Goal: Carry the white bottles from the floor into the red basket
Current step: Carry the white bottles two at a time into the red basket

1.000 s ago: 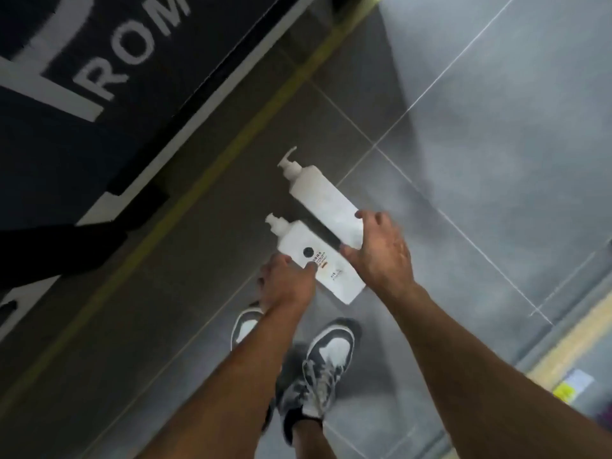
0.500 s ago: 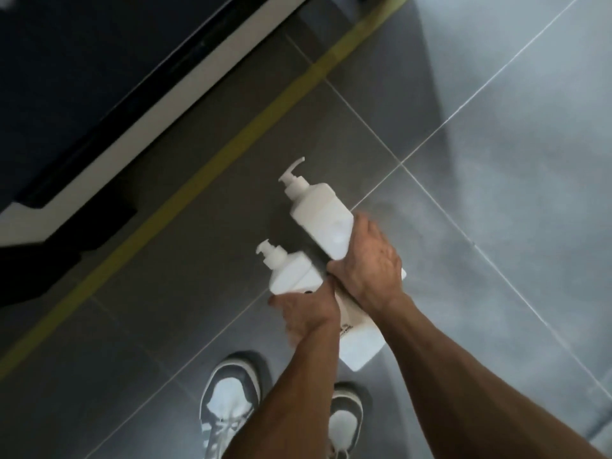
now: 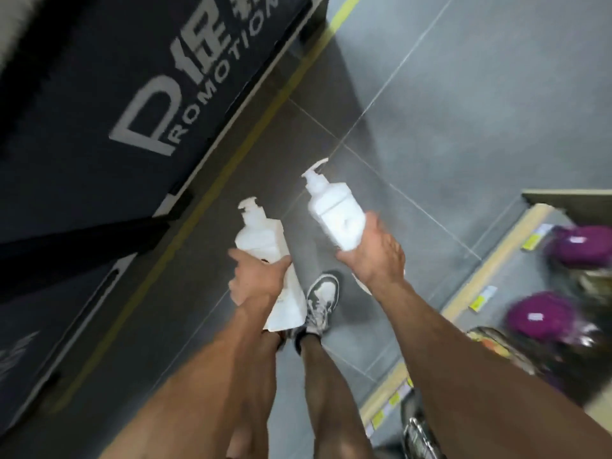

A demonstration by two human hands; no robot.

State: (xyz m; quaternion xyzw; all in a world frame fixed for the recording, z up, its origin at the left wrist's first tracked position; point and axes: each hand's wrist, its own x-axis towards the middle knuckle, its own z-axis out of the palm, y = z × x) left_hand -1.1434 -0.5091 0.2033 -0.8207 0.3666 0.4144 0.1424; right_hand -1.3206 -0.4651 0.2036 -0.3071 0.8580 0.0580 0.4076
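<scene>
As we look straight down from the head view, we count two white bottles, both lifted off the gray tile floor (image 3: 463,94) and both on the side of the yellow floor line (image 3: 231,173) away from the dark display. The left hand (image 3: 258,279) is curled round the middle of the first bottle (image 3: 261,236), which hangs just beside the yellow line with its base reaching down past the wrist. The right hand (image 3: 374,256) is clamped on the lower half of the second bottle (image 3: 334,213), which is held farther out from the line. The two hands are apart, and the bottles do not touch.

Each bottle is plain white, square-shouldered and flat-sided, topped with a white pump head at the end pointing away from us. On the first bottle we make out a small dark mark and some fine print, too blurred to read.

Beneath them we see one gray-and-white sneaker (image 3: 323,293) on the tiles, farther from the line than the first bottle. Across the line stands one dark display panel (image 3: 132,111) lettered "PROMOTION". Well away from the line, a shelf edge (image 3: 490,270) carrying several yellow price tags fronts two purple packs (image 3: 579,243), both blurred.
</scene>
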